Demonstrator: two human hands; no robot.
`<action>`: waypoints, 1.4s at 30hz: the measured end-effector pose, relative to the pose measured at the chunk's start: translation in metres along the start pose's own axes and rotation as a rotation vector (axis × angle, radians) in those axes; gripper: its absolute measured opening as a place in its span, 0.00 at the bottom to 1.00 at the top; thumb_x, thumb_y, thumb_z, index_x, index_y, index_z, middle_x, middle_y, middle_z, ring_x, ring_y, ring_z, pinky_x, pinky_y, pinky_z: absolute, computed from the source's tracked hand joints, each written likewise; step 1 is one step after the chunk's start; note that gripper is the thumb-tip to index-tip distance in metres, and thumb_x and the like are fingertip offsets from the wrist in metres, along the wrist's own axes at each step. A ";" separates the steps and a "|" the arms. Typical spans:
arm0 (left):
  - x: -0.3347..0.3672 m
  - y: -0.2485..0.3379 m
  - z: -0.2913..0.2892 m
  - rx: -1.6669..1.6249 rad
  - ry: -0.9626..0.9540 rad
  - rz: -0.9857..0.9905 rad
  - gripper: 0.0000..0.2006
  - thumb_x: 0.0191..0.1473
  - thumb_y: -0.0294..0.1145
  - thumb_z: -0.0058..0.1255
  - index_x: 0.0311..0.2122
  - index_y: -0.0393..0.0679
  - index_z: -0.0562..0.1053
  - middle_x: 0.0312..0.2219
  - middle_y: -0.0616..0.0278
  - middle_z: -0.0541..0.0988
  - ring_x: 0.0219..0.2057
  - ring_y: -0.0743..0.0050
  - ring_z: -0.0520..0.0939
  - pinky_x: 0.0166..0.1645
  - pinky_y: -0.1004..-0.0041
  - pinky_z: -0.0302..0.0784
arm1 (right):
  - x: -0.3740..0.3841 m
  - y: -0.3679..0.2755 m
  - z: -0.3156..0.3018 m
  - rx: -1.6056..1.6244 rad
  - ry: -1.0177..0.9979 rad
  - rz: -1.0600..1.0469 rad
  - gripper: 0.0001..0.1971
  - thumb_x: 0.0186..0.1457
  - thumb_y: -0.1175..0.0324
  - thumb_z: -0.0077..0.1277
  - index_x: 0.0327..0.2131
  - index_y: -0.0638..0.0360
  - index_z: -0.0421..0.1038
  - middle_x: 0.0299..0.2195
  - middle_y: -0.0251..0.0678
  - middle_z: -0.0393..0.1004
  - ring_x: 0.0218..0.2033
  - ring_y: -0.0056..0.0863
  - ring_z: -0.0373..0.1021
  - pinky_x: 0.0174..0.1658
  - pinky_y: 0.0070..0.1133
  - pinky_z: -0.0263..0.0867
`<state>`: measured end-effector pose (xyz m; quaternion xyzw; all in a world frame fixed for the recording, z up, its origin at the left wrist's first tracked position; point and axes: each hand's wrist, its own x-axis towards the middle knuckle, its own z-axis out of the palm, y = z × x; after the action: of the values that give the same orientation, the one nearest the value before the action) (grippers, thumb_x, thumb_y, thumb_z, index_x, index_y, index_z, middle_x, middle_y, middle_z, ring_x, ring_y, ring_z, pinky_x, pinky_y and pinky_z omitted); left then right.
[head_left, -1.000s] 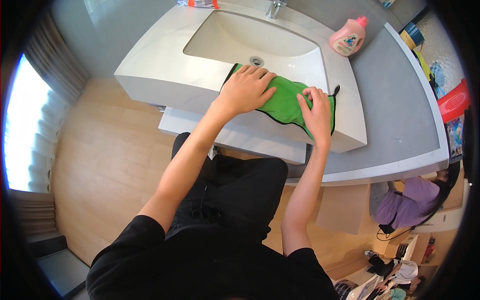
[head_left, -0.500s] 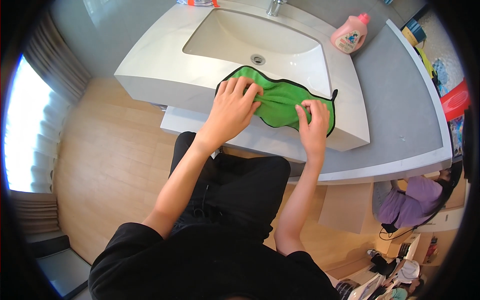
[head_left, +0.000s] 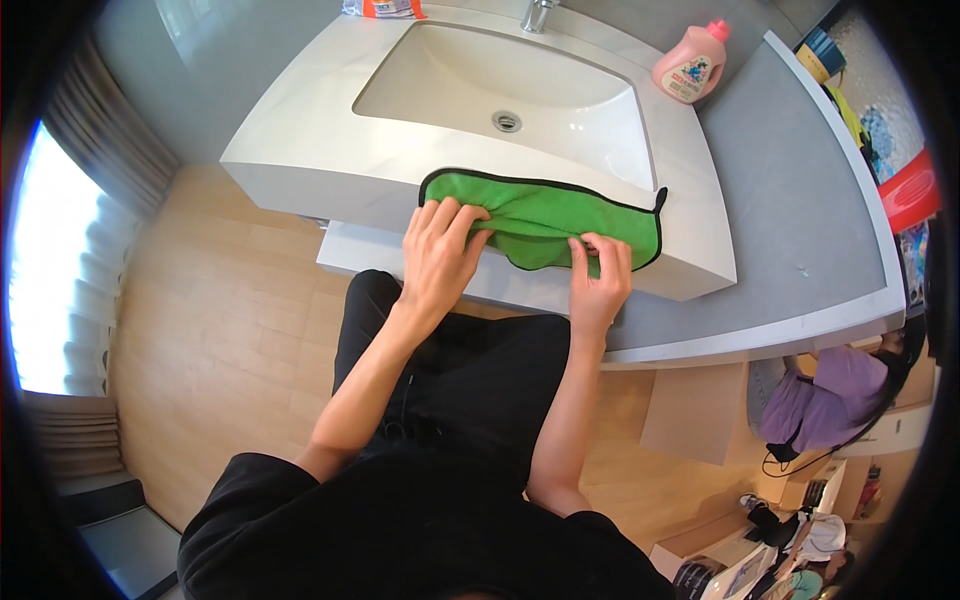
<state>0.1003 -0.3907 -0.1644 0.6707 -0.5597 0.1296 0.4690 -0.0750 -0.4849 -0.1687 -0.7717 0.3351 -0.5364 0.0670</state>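
A green cleaning cloth (head_left: 560,212) with black edging and a small black loop at its right corner lies over the front edge of the white washbasin counter (head_left: 300,132). My left hand (head_left: 438,245) is closed on the left part of the cloth, fingers bunching its folds. Toward the right end, my right hand (head_left: 600,275) pinches the cloth between thumb and fingers. A fold runs between the two hands, and the lower part hangs over the counter's front. Behind the cloth is the sunken white sink (head_left: 430,75) with a round metal drain (head_left: 507,121).
A pink detergent bottle (head_left: 690,65) stands at the back right of the counter. At the back are the chrome faucet (head_left: 537,14) and an orange-and-white packet (head_left: 383,8). A grey partition panel (head_left: 790,200) borders the right side. Other people sit beyond it, lower right.
Both hands have drawn the cloth toward me and slightly left, off the sink's front rim. Its far edge now lies flatter along the counter's front.
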 end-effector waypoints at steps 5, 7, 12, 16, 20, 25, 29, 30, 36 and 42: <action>-0.003 0.002 0.009 -0.195 -0.018 -0.284 0.09 0.41 0.26 0.61 0.30 0.42 0.73 0.19 0.62 0.75 0.23 0.65 0.77 0.29 0.70 0.71 | 0.002 0.007 -0.002 0.206 0.051 0.190 0.06 0.51 0.73 0.57 0.25 0.65 0.73 0.22 0.36 0.73 0.23 0.24 0.68 0.28 0.18 0.63; -0.004 0.002 0.009 -0.304 -0.007 -0.358 0.08 0.43 0.27 0.60 0.29 0.40 0.74 0.20 0.61 0.78 0.24 0.69 0.80 0.29 0.74 0.74 | 0.007 0.009 -0.005 0.273 0.081 0.257 0.10 0.53 0.70 0.55 0.23 0.67 0.74 0.20 0.36 0.74 0.21 0.22 0.69 0.27 0.17 0.63; 0.002 -0.004 0.003 -0.645 -0.155 -0.602 0.09 0.51 0.31 0.54 0.31 0.36 0.77 0.24 0.59 0.81 0.28 0.75 0.81 0.32 0.77 0.75 | 0.014 0.027 -0.019 0.465 -0.065 0.748 0.32 0.61 0.48 0.41 0.19 0.72 0.74 0.15 0.40 0.73 0.17 0.24 0.71 0.24 0.17 0.64; 0.005 -0.016 -0.001 -0.973 -0.226 -0.724 0.23 0.60 0.44 0.41 0.33 0.31 0.77 0.26 0.54 0.81 0.29 0.74 0.81 0.33 0.77 0.74 | 0.016 0.036 -0.023 0.509 -0.146 0.884 0.40 0.60 0.39 0.31 0.18 0.72 0.74 0.15 0.42 0.74 0.17 0.28 0.72 0.24 0.18 0.65; 0.006 -0.017 0.000 -0.964 -0.235 -0.758 0.29 0.62 0.50 0.35 0.32 0.30 0.77 0.26 0.53 0.81 0.29 0.73 0.81 0.32 0.77 0.72 | 0.019 0.044 -0.033 0.516 -0.187 0.942 0.44 0.59 0.35 0.26 0.18 0.72 0.74 0.15 0.43 0.74 0.17 0.28 0.72 0.25 0.18 0.66; 0.009 -0.012 0.002 -0.936 -0.213 -0.773 0.28 0.62 0.49 0.36 0.31 0.30 0.77 0.25 0.53 0.81 0.28 0.73 0.81 0.32 0.77 0.72 | 0.022 0.051 -0.043 0.504 -0.214 0.973 0.44 0.59 0.37 0.25 0.18 0.72 0.75 0.16 0.44 0.74 0.18 0.29 0.72 0.27 0.19 0.65; 0.013 -0.008 0.005 -0.986 -0.175 -0.756 0.28 0.60 0.49 0.40 0.29 0.29 0.78 0.23 0.51 0.81 0.25 0.72 0.81 0.30 0.78 0.71 | 0.024 0.059 -0.047 0.504 -0.215 0.977 0.43 0.59 0.38 0.25 0.18 0.72 0.74 0.16 0.44 0.75 0.18 0.29 0.72 0.28 0.20 0.65; 0.014 -0.007 0.006 -1.014 -0.157 -0.773 0.27 0.59 0.49 0.41 0.29 0.29 0.78 0.23 0.51 0.81 0.24 0.72 0.81 0.30 0.78 0.71 | 0.024 0.060 -0.049 0.503 -0.217 0.976 0.43 0.59 0.38 0.25 0.18 0.72 0.74 0.16 0.44 0.75 0.18 0.29 0.72 0.28 0.20 0.65; 0.018 -0.004 0.008 -0.967 -0.116 -0.872 0.28 0.59 0.50 0.43 0.26 0.29 0.78 0.20 0.51 0.80 0.21 0.73 0.80 0.27 0.77 0.70 | 0.030 0.059 -0.052 0.509 -0.257 1.058 0.43 0.59 0.37 0.23 0.17 0.71 0.74 0.17 0.44 0.75 0.18 0.29 0.72 0.28 0.20 0.66; 0.018 -0.012 0.010 -0.979 -0.129 -0.835 0.28 0.59 0.50 0.43 0.25 0.30 0.78 0.18 0.52 0.80 0.17 0.76 0.76 0.24 0.78 0.66 | 0.029 0.059 -0.048 0.540 -0.256 1.126 0.44 0.59 0.37 0.22 0.16 0.70 0.73 0.17 0.46 0.75 0.18 0.30 0.72 0.29 0.21 0.66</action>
<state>0.1132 -0.4107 -0.1624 0.5471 -0.2732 -0.3747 0.6969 -0.1373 -0.5352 -0.1533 -0.4914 0.5316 -0.3881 0.5704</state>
